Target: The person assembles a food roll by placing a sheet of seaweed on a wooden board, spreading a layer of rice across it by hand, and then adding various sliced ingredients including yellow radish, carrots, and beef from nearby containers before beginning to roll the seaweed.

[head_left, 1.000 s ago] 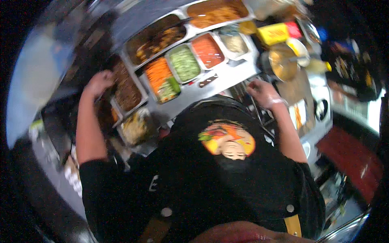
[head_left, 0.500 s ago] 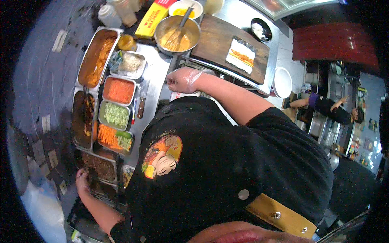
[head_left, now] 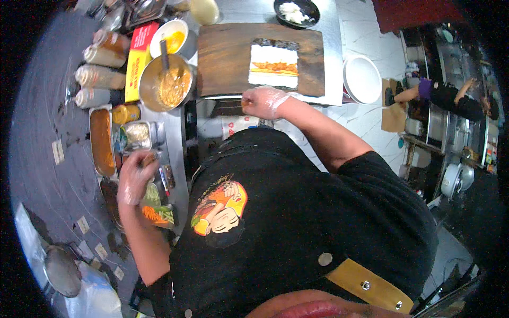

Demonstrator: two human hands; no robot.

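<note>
My left hand (head_left: pixel 139 177), in a clear glove, is above the trays of cut vegetables at the left. Its fingers are curled together, with a small dark brown bit showing at their tips; what it is I cannot make out. My right hand (head_left: pixel 264 103), also gloved, hangs at the near edge of the wooden board (head_left: pixel 225 63). Its fingers are closed, and whatever may be inside them is hidden. On the board lies a dark seaweed sheet (head_left: pixel 274 44) spread with white rice (head_left: pixel 265 54), with a band of orange-brown filling (head_left: pixel 275 67) across it.
A steel bowl of orange mixture (head_left: pixel 175 87) with a whisk stands left of the board, beside a yellow-red box (head_left: pixel 139 66) and several squeeze bottles (head_left: pixel 101 77). A black bowl (head_left: pixel 297 11) is at the back, a white round tub (head_left: pixel 362 79) at the right. Another person (head_left: pixel 450 95) works far right.
My left hand has lifted from the brown food tray and moved away from me, over the vegetable trays. My view has turned toward the board. My right hand stays closed near it.
</note>
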